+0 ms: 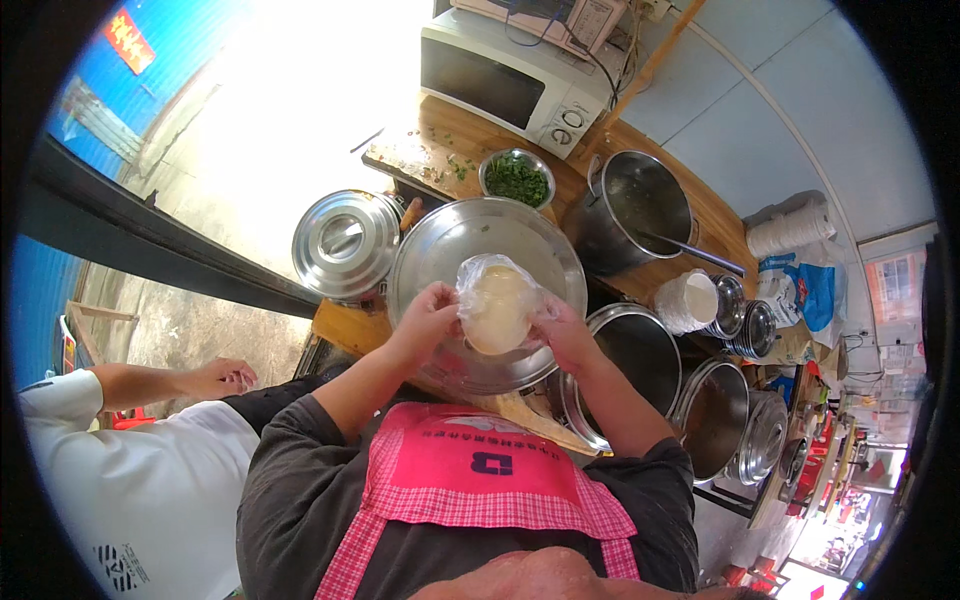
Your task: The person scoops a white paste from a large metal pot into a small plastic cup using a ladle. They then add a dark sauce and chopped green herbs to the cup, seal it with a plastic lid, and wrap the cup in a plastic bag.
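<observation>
A clear plastic bag with something pale and rounded in it (496,311) is held over a wide metal basin (502,225). My left hand (439,319) grips the bag's edge on the left side. On the right side, my right hand (556,330) pinches the bag's other edge. Beyond the basin's far rim stands a metal bowl of chopped green herbs (516,178). Whether the pale thing is solid or liquid cannot be told.
A lidded metal pot (346,244) is left of the basin. A tall pot (646,202) with a ladle handle, a microwave oven (517,82) and stacked bowls (686,300) stand beyond. Large open pots (634,360) line the right. A person in a white shirt (165,480) is close at left.
</observation>
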A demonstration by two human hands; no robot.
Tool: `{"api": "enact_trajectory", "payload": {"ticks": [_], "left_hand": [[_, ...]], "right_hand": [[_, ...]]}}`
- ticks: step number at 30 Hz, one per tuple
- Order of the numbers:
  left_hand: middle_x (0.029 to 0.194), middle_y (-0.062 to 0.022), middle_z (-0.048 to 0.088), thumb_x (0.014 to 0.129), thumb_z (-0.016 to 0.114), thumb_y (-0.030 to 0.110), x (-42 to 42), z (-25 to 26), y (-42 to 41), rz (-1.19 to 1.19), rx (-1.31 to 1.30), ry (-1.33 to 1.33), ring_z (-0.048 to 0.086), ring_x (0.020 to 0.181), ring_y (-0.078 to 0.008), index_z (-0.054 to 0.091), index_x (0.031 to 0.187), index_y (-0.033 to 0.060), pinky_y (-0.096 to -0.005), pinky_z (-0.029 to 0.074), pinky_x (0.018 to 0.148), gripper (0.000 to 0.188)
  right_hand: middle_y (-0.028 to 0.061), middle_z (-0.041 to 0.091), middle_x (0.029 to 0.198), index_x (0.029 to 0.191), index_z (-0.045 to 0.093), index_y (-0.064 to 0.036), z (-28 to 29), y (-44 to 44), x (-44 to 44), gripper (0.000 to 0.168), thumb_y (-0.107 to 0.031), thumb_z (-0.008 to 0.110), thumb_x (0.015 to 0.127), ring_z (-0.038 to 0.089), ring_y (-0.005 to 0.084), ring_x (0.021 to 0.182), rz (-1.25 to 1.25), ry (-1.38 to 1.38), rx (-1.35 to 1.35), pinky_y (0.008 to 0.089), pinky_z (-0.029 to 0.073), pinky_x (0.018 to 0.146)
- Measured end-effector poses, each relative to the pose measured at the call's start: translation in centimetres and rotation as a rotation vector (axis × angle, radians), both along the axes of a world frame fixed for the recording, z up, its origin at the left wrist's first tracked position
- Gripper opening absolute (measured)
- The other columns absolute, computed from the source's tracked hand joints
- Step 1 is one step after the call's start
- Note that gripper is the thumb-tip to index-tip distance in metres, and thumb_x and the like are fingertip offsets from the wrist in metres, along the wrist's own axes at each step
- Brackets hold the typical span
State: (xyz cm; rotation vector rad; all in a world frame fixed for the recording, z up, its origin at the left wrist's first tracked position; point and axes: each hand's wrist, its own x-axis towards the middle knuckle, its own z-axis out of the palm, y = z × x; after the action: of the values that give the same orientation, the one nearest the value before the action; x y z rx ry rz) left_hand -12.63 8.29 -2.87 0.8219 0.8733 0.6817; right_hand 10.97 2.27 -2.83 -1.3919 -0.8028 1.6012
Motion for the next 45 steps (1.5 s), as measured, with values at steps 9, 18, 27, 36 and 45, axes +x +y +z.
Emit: {"api": "enact_trajectory", "payload": {"ticks": [9, 18, 27, 36, 45], "left_hand": [[0.082, -0.0004, 0.057, 0.089, 0.056, 0.009, -1.1, 3.0, 0.3, 0.254, 0.325, -0.038, 0.056, 0.076, -0.0089, 0.054, 0.093, 0.0081, -0.0236, 0.046, 0.066, 0.004], [0.088, -0.0033, 0.055, 0.087, 0.055, 0.003, 0.2, 10.2, 1.1, 0.065, 0.683, 0.008, 0.055, 0.086, -0.0122, 0.051, 0.095, 0.0046, -0.0273, 0.042, 0.083, 0.009], [0.093, -0.0099, 0.059, 0.078, 0.063, 0.007, 1.1, 13.3, 1.5, -0.036, 1.354, 0.298, 0.055, 0.089, -0.0256, 0.058, 0.085, 0.0052, -0.0340, 0.044, 0.077, 0.009], [0.100, -0.0119, 0.059, 0.080, 0.062, 0.008, 2.6, 11.3, 1.8, 0.012, 1.274, 0.185, 0.055, 0.089, -0.0261, 0.060, 0.092, 0.0044, -0.0350, 0.044, 0.080, 0.012], [0.091, -0.0124, 0.058, 0.082, 0.061, 0.008, 1.2, 7.4, 2.7, -0.105, 1.358, 0.180, 0.058, 0.082, -0.0268, 0.056, 0.094, 0.0049, -0.0341, 0.048, 0.071, 0.013]], "right_hand": [[0.0008, 0.059, 0.075, 0.088, 0.059, -0.005, 5.7, -3.8, 2.3, 0.008, -0.010, 0.055, 0.092, 0.053, 0.0085, 0.068, -0.085, -0.222, 0.261, 0.0228, 0.044, 0.065], [0.0020, 0.060, 0.092, 0.088, 0.063, -0.006, 8.8, -1.1, -0.9, 0.007, 0.000, 0.059, 0.087, 0.055, 0.0104, 0.084, -0.315, 0.023, 0.702, 0.0244, 0.042, 0.078], [0.0043, 0.060, 0.103, 0.104, 0.061, -0.009, 8.4, 0.7, -3.7, 0.025, 0.000, 0.061, 0.081, 0.057, 0.0146, 0.096, -0.152, 0.070, 0.657, 0.0290, 0.044, 0.086], [0.0037, 0.057, 0.068, 0.106, 0.058, -0.008, 9.0, 2.2, -4.1, 0.020, -0.023, 0.053, 0.094, 0.054, 0.0136, 0.063, 0.120, -0.804, 0.623, 0.0263, 0.044, 0.059], [0.0018, 0.059, 0.077, 0.106, 0.061, -0.005, 11.2, 2.5, -3.1, 0.023, -0.023, 0.049, 0.097, 0.054, 0.0091, 0.072, 0.159, -0.272, 0.392, 0.0248, 0.044, 0.067]]}}
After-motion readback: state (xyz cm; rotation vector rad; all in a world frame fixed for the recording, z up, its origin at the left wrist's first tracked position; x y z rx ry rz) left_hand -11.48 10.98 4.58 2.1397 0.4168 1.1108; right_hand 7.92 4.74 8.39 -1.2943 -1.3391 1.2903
